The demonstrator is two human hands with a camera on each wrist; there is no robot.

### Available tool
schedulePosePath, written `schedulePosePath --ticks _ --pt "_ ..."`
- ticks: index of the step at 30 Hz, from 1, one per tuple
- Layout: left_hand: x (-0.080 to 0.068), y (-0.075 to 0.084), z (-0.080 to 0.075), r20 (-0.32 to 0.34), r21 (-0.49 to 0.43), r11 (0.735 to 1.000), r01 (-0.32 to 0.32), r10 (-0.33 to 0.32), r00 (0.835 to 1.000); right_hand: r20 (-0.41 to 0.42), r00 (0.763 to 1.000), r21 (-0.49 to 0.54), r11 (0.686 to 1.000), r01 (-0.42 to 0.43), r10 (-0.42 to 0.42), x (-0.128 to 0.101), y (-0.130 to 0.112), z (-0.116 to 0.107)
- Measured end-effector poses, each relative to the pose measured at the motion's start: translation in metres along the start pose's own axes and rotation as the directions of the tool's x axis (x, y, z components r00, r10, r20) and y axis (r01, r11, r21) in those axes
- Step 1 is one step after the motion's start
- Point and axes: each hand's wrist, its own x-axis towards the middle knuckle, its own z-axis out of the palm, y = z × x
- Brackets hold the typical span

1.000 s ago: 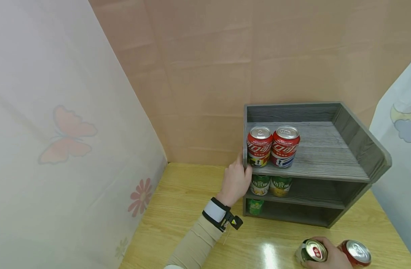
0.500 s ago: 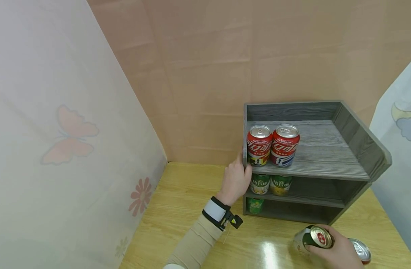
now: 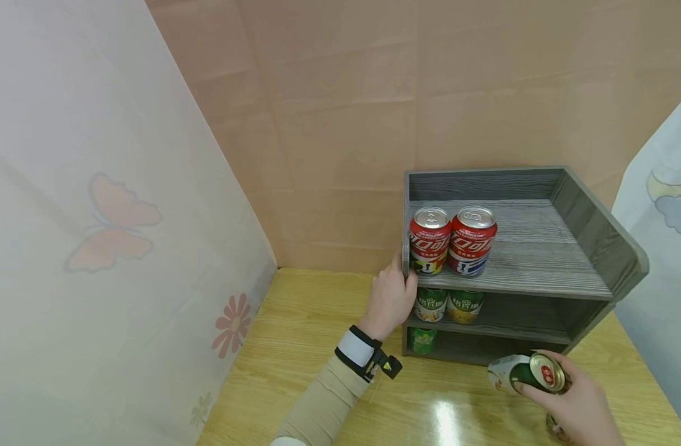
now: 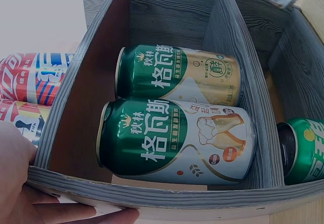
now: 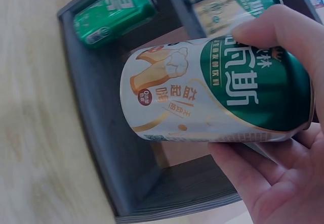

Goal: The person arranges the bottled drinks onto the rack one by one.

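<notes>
The right hand (image 3: 577, 406) held a green and white can (image 3: 527, 373) low in the right part of the head view. The can was tipped on its side, with its shiny top turned toward the camera. Its grip was wrapped around the can, with the thumb on top and the fingers under it, as the right wrist view showed. The can was up off the bench (image 3: 318, 347), just in front of the grey shelf (image 3: 541, 291).

To do this step well, I think the hand should turn the can upright first. Then it should slide it in slowly, next to the two green cans (image 4: 177, 120) on the middle shelf. There was room to the right of them. The can should not bump the shelf board above.

The left hand (image 3: 389, 301) was at the left side wall of the shelf, near the middle of the picture. Its grip was closed on the wall's front edge, thumb in front and fingers behind. That should keep the shelf from sliding. The arm came up from the bottom of the frame in a tan sleeve (image 3: 320, 402), with a band (image 3: 355, 350) on the wrist.

Two red cans (image 3: 450, 241) stood on the top shelf. One green can (image 3: 423, 341) sat on the lowest shelf.
</notes>
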Motion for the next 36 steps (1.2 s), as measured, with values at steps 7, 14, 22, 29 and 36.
schedulePosePath --ticks 7,14,22,29,36 --pt "0.0 0.0 0.0 -0.002 -0.003 1.0 0.001 -0.001 1.0 -0.054 0.998 -0.01 1.0 0.029 -0.03 -0.001 -0.011 -0.012" --pt "0.0 0.0 0.0 0.003 -0.008 1.0 -0.001 0.001 1.0 -0.198 0.98 0.056 0.997 0.051 -0.039 -0.003 -0.021 -0.016" --pt "-0.001 0.001 -0.001 0.01 -0.019 1.0 -0.001 0.002 1.0 -0.343 0.937 0.161 0.979 0.125 -0.063 -0.003 -0.028 -0.015" --pt "-0.002 0.0 -0.001 0.014 -0.026 1.0 0.005 -0.005 1.0 -0.37 0.929 0.255 0.961 0.11 -0.008 0.0 -0.032 -0.012" --pt "-0.001 0.0 0.0 0.006 -0.025 1.0 0.001 -0.001 1.0 -0.424 0.906 0.311 0.941 0.136 0.009 0.007 -0.038 -0.009"
